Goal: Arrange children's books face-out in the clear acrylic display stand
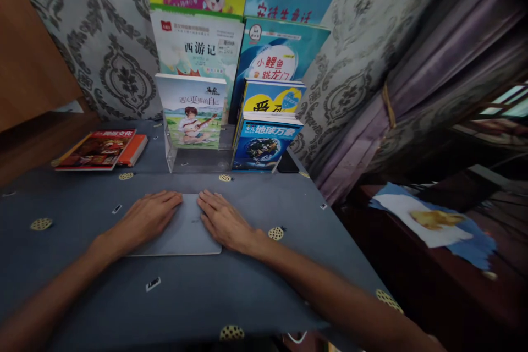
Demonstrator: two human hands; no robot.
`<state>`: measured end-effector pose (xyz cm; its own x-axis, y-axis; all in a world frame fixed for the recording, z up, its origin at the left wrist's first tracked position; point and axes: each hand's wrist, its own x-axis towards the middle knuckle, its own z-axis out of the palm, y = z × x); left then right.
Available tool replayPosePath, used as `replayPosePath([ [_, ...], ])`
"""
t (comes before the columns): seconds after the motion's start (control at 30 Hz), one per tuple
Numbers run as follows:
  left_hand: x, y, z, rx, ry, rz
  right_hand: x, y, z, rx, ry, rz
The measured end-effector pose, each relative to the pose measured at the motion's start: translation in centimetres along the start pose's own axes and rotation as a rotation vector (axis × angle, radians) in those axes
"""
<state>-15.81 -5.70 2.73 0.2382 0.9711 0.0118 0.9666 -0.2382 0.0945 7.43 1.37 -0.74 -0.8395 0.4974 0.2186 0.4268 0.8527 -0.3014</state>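
A thin, flat, grey rectangular thing (187, 234) with rounded corners and a small faint mark lies on the table before me; it looks like a closed laptop or tablet, but I cannot tell which. My left hand (154, 213) rests palm down over its left side, fingers stretched out and lying flat. Across from it, my right hand (223, 220) lies over the right edge, its fingers also extended towards the far edge. Neither hand is wrapped round anything. Both palms are hidden from view.
Behind stands a clear acrylic rack (200, 160) with several upright books, a boy-with-guitar book (198, 121) and an earth book (264, 146) in front. Two books (99, 148) lie at the left. A dark flat object (287, 164) sits beside the rack. Right of the table hangs a curtain (363, 115).
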Motion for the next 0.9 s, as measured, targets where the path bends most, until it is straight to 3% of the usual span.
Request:
replayPosePath([
  [0.2,0.1,-1.1,0.2,0.099,0.038,-0.097,-0.7,1.3,0.1,0.007,0.050,0.014],
  [0.4,-0.3,-2.4,0.3,0.170,0.046,-0.105,-0.7,1.2,-0.5,0.000,0.076,0.061],
  [0.9,-0.7,-2.1,0.2,0.122,0.049,-0.101,-0.3,1.9,-0.7,0.023,0.080,0.113],
])
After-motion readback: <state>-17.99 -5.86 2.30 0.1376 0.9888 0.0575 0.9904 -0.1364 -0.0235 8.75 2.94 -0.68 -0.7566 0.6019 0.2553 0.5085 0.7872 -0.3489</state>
